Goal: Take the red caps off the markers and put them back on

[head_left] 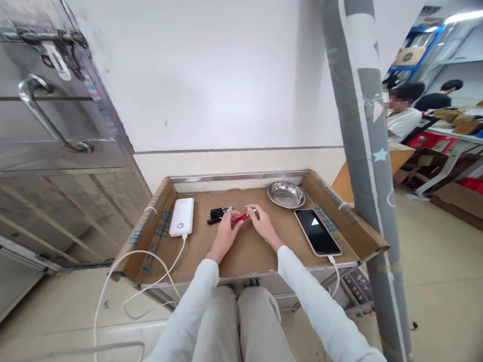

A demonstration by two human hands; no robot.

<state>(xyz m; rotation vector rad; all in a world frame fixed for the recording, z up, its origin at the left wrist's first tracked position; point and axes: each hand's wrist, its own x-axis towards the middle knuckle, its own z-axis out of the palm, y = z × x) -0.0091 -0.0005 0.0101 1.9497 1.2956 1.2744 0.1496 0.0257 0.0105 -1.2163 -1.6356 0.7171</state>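
Observation:
Both my hands meet over the middle of the cardboard-lined table (238, 258). A slim red pen-like object (241, 218) lies between them. My left hand (224, 234) is closed around its left part, and my right hand (263, 223) pinches at its right end, where a small silvery part shows. The fingers partly cover it, so its exact kind cannot be made out. Just behind my left hand lies a small bundle of black pen-like sticks (219, 212), side by side. A round steel dish (286, 194) sits beyond my right hand.
On the left lies a white power bank (181, 215) with a white cable (104, 290) looping off the edge. A phone (318, 232) with a cable is at the right. A wrapped grey pole (365, 139) stands beside the table. A metal door (56, 133) is left; people sit far right.

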